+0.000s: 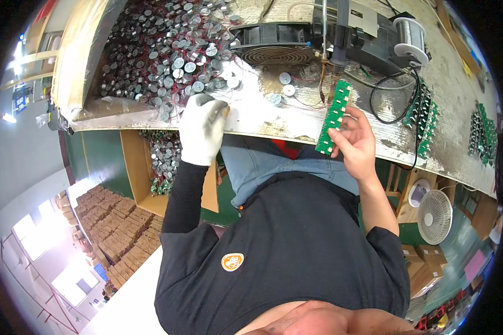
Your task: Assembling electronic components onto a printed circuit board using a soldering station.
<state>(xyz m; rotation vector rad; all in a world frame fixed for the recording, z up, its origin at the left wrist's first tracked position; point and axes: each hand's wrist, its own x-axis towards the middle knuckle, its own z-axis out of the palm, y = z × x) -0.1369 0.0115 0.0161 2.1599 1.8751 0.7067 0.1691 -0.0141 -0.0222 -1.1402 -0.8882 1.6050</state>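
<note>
In my bare right hand (354,137) is a long green circuit board (334,116) with a row of small pale components. Thumb and fingers pinch its near part, and it slants upward over the table's front edge. A white glove covers my left hand (202,128), whose fingers are curled together at the edge of the worktable (251,120); whatever they may hold is hidden. Just beyond that hand lies a big heap of round silver motor-like parts (176,61) with red wires. Several loose ones, including a silver disc (285,78), lie between my hands.
A black fan (274,44) and a soldering stand (338,53) with a solder wire spool (411,39) stand at the back. More green boards (422,120) lie on the right. Below the table, a cardboard box (137,173) holds more parts; a white fan (435,216) stands lower right.
</note>
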